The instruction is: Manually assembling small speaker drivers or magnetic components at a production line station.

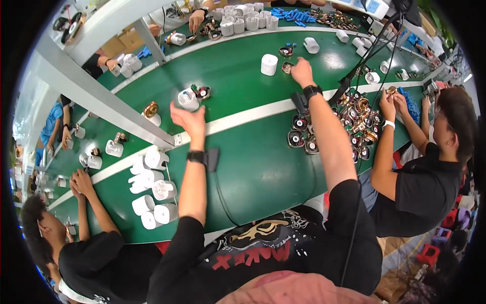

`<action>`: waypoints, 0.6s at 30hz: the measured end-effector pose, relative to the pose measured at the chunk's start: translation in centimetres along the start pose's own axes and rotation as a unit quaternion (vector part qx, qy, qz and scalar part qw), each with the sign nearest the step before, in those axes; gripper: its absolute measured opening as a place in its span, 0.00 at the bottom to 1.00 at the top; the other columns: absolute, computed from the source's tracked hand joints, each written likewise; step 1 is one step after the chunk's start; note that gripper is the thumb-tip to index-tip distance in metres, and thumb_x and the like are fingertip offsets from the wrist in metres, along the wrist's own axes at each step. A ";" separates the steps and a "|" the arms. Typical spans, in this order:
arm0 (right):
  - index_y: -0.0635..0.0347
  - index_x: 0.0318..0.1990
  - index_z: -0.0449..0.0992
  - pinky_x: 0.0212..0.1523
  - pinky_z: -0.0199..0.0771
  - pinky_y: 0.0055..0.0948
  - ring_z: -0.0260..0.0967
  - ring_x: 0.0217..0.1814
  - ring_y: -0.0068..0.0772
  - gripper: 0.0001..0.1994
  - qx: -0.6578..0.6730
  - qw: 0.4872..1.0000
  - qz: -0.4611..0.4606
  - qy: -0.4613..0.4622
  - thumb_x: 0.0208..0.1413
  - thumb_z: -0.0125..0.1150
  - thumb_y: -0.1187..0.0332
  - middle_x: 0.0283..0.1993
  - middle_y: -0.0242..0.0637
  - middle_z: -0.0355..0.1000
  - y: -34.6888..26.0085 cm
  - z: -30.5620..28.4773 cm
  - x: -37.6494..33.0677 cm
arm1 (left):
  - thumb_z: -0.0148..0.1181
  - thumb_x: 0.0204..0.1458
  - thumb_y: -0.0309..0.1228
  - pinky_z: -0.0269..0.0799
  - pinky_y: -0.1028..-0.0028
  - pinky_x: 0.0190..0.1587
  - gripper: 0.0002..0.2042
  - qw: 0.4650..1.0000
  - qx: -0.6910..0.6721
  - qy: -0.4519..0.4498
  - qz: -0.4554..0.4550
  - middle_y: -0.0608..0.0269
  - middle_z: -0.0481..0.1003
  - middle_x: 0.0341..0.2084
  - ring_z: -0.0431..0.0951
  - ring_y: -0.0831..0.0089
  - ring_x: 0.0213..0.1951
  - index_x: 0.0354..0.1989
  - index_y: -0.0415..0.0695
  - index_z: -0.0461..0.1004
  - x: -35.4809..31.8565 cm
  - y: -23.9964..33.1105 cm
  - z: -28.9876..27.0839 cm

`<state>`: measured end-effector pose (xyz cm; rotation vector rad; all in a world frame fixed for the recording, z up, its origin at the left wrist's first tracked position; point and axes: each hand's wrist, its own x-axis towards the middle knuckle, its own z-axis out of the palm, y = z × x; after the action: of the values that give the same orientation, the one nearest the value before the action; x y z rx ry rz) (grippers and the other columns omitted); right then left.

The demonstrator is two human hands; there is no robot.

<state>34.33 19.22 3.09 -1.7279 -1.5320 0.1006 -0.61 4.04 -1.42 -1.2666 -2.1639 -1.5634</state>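
My left hand (pixel 189 120) has its fingers and thumb around the near side of a white plastic housing (pixel 188 100) on the green belt. A small black speaker assembly with a green circuit board (pixel 202 92) lies against that housing. Farther off to the right, my right hand (pixel 304 75) is closed at the edge of a round copper-coloured assembly (pixel 287 68); its fingertips are partly hidden. Left of this assembly stands another white housing (pixel 269 65). Just beyond it lies a dark assembly with a blue part (pixel 287 50).
Several white housings (pixel 153 188) are grouped on the near table at left, and a pile of speaker assemblies (pixel 354 121) lies at right. A pale rail (pixel 243 119) separates table and belt. A slanted metal post (pixel 106 96) and hanging black cables (pixel 367 58) flank my arms. Co-workers sit both sides.
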 end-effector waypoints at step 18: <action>0.62 0.39 0.71 0.23 0.62 0.15 0.66 0.32 0.23 0.06 0.831 0.231 0.481 -0.157 0.60 0.55 0.69 0.37 0.39 0.72 -6.1 2.4 -10.5 | 0.71 0.37 0.36 0.69 0.52 0.53 0.37 0.898 -0.143 -0.295 0.293 0.39 0.65 0.53 0.69 0.44 0.54 0.59 0.53 0.60 2.9 9.2 17.2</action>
<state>25.44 10.99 0.60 -0.2570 0.3745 1.9310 9.63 20.89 -0.71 -2.4666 -1.5514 -1.3657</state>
